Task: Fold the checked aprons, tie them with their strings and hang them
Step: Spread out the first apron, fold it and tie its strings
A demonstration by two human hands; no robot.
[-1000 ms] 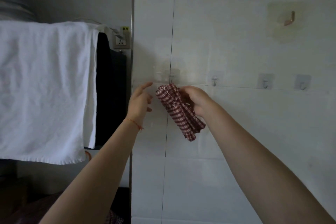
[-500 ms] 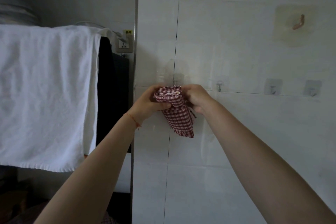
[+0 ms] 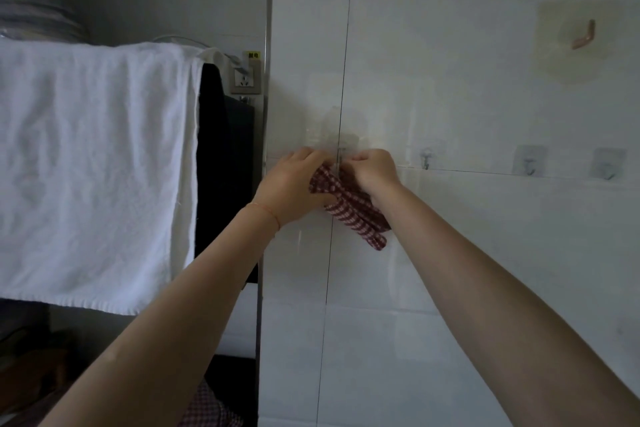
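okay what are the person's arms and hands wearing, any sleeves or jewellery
Both forearms are bare, with no sleeves in view. The left hand has a thin red-orange string bracelet round the wrist. The right hand shows no bracelet, watch or glove. Rings cannot be told.

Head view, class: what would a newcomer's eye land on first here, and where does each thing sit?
First, the folded red-checked apron in mid-frame, gripped by the left hand and the right hand against the white tiled wall, right at a small wall hook. Next, the big white towel draped at the left. Then the row of empty hooks to the right, with a copper-coloured hook higher up.
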